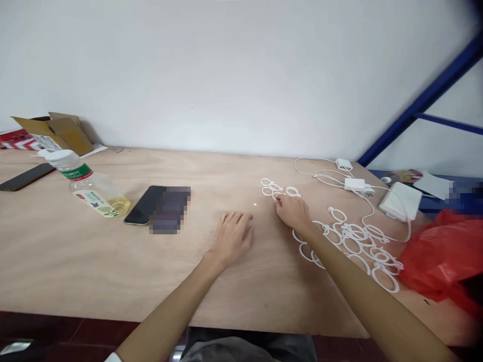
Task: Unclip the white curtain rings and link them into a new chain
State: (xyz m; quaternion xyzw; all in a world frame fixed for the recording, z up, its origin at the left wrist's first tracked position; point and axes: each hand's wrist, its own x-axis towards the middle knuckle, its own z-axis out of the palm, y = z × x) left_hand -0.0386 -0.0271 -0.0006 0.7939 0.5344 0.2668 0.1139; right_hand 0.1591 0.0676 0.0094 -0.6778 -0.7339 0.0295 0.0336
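Observation:
My left hand point(233, 235) lies on the wooden table with its fingers loosely stretched out and nothing in it. My right hand point(293, 211) reaches to a small group of white plastic rings point(266, 191), its thumb and fingertips pinched at the edge of one white ring point(276, 195). That ring is partly hidden by the fingers. Another white ring point(293, 191) lies just behind the hand. Under and beside my right forearm is a larger heap of white rings point(352, 245) with small tabs, some of them covered by the arm. A tiny white dot point(255, 204) sits between the hands.
Left on the table point(151, 281) are a phone point(145, 205), a tilted-looking bottle point(90, 186) with yellow liquid, a dark flat object point(28, 177) and an opened cardboard box point(68, 133). At right lie white cables, a charger point(354, 184), a white box point(402, 201) and a red bag point(445, 256).

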